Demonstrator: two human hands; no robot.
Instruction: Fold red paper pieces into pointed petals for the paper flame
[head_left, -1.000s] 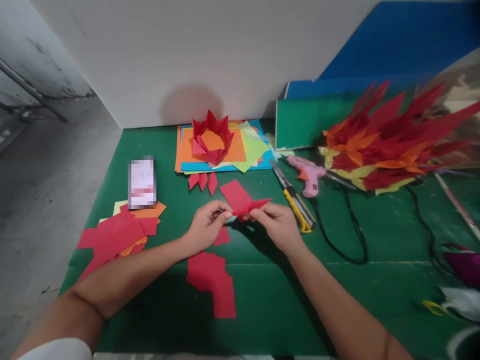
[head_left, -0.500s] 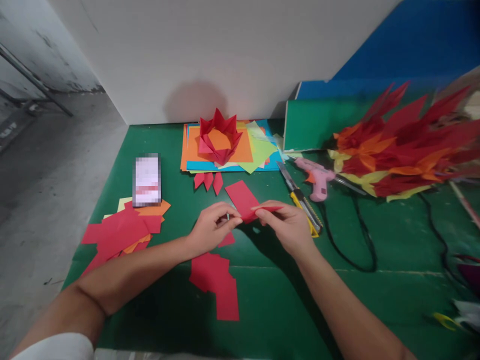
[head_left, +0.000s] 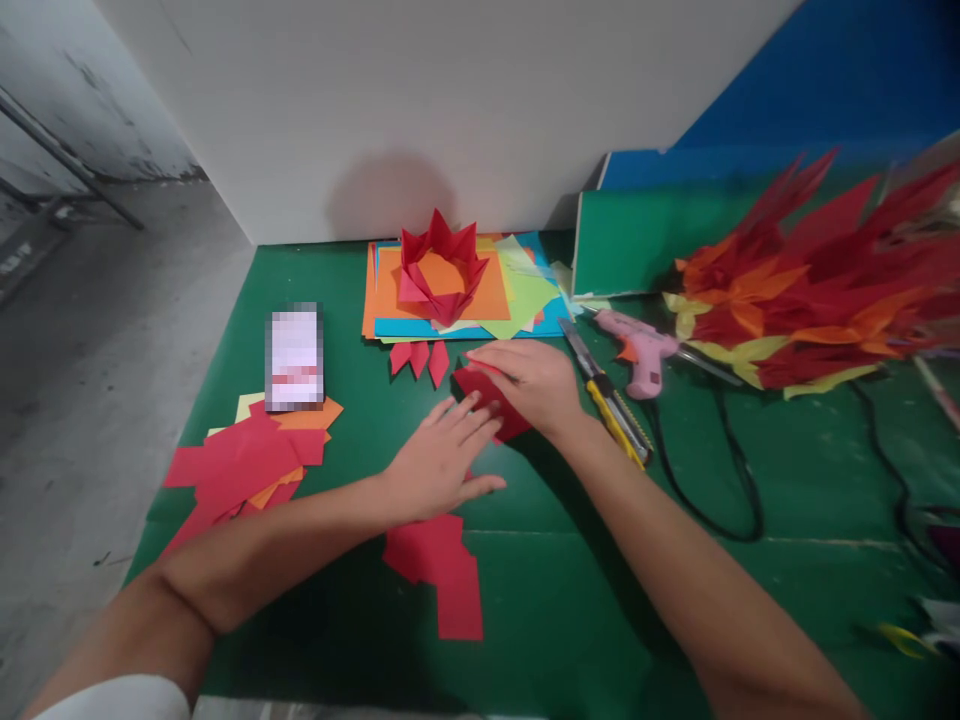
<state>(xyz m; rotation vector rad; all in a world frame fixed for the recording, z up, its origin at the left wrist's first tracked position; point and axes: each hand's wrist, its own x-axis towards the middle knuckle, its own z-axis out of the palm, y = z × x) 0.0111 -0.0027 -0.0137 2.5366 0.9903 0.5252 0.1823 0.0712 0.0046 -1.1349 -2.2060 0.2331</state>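
My right hand (head_left: 529,385) reaches forward over the green table (head_left: 570,560), its fingers closed on a small folded red paper piece (head_left: 480,368). It is just right of three folded red points (head_left: 420,358) lying in a row. A flat red sheet (head_left: 510,425) lies partly under this hand. My left hand (head_left: 446,455) hovers low over the table with its fingers spread and nothing in it. Red cut sheets (head_left: 442,570) lie just below it.
A red paper crown (head_left: 439,265) sits on a stack of coloured sheets (head_left: 390,300). A phone (head_left: 294,358) and red scraps (head_left: 240,465) lie at left. A yellow utility knife (head_left: 611,405), a pink glue gun (head_left: 641,355) with its black cord, and a big red-orange paper arrangement (head_left: 817,290) are at right.
Both hands held the folded red piece between them. Now my left hand has let go and spread open, and my right hand has carried the piece forward toward the row of red points.
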